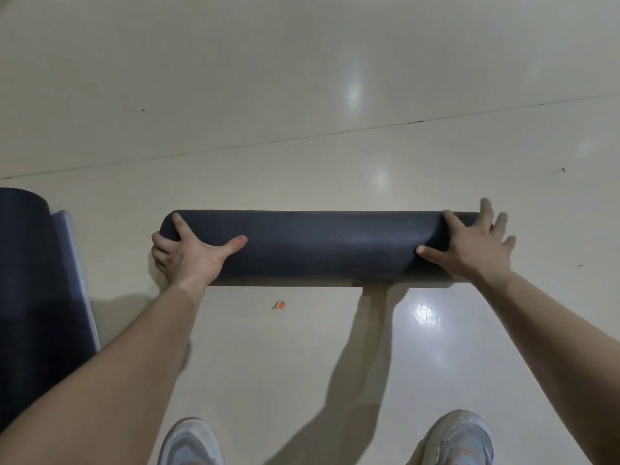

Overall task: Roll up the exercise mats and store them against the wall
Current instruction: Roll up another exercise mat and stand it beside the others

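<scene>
A dark grey exercise mat [322,246], fully rolled into a thick cylinder, lies crosswise on the pale floor in front of me. My left hand [188,253] wraps its left end, fingers curled over the end and thumb stretched along the roll. On the right end rests my right hand [469,243], palm down, fingers spread and blurred, thumb pointing inward. A second dark mat [30,280] lies at the left edge, partly rolled at its far end with a lighter underside showing.
The glossy cream floor [302,95] stretches ahead, crossed by a diagonal seam. A small orange scrap [279,305] lies just in front of the roll. Both my grey sneakers [191,444] stand at the bottom edge. No wall is visible.
</scene>
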`<state>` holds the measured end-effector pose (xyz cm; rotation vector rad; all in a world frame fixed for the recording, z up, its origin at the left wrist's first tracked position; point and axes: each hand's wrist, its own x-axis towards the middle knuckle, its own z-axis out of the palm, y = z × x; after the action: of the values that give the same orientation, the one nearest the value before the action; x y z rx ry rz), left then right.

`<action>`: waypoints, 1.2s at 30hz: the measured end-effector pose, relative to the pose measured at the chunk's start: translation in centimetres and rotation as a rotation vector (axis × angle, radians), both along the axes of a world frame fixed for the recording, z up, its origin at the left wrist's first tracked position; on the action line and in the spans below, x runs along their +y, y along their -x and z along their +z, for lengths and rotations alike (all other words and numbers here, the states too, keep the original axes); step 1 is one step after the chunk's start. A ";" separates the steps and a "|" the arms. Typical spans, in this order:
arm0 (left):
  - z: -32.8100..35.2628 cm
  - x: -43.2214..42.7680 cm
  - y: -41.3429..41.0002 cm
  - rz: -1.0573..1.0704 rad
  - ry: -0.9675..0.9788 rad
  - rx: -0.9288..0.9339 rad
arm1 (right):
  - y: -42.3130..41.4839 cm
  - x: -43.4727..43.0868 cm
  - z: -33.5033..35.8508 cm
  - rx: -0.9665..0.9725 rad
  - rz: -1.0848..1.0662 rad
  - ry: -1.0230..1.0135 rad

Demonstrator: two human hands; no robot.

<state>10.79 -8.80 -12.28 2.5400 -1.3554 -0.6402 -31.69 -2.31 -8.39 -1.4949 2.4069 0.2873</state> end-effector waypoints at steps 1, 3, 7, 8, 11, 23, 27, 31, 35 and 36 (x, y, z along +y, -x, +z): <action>0.1 0.1 -0.1 -0.001 -0.009 0.003 | 0.5 -1.0 0.5 -0.032 0.132 -0.089; 0.1 0.3 -0.1 0.000 -0.005 0.010 | 1.1 -3.6 1.3 -0.134 0.286 -0.266; -0.3 -0.8 -0.2 -0.001 0.003 -0.005 | -1.7 -8.5 1.4 -0.266 0.389 -0.408; -0.5 -1.1 -0.1 0.001 0.020 -0.010 | -2.5 -9.0 0.9 -0.273 0.403 -0.393; -0.6 -0.7 0.9 0.117 0.088 0.016 | -3.5 -9.0 0.8 -0.254 0.406 -0.396; 0.2 11.2 8.7 0.505 -0.018 0.843 | -13.9 6.5 -3.2 -0.831 0.003 -0.603; 0.4 10.5 6.4 0.391 -0.118 0.783 | -17.1 8.5 -4.4 -0.965 -0.028 -0.484; 0.8 10.0 6.1 0.379 -0.224 0.878 | -18.0 7.9 -3.4 -1.175 -0.257 -0.326; 1.0 11.0 5.0 0.338 -0.240 0.954 | -19.5 8.7 -4.1 -1.251 -0.414 -0.424; 1.2 11.5 4.4 0.322 -0.259 1.009 | -20.0 9.0 -4.3 -1.269 -0.452 -0.425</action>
<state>6.43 2.70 -11.13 1.9574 -0.5151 -1.7549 -11.73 6.65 -12.71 -0.5548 1.4119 -0.2083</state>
